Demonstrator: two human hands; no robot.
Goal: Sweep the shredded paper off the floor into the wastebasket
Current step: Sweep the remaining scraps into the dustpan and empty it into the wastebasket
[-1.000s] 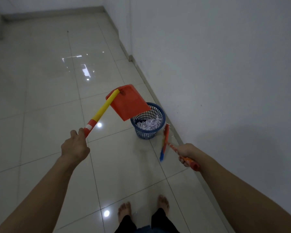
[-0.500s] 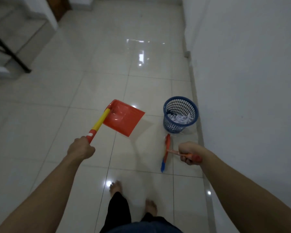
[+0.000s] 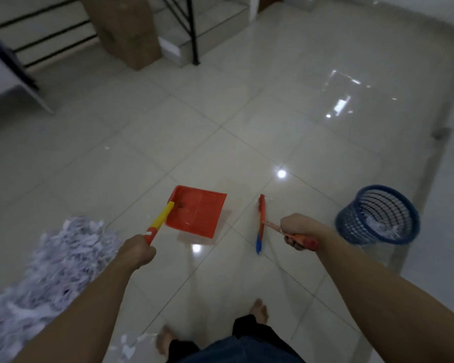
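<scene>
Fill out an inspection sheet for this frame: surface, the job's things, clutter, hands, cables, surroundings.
Surface: glossy pale tiled floor, with light reflections.
Job's things: big heap of shredded paper at lower left; a few scraps near the feet; red dustpan looks empty; blue wastebasket at right holds some shreds; small broom hangs head down.
Clutter: nothing seen beyond the paper.
Hands: left hand grips the dustpan's handle; right hand grips the broom's handle.
Cables: nothing seen.
Surroundings: stairs with a black railing, a brown box beside them, the person's bare feet at bottom.
</scene>
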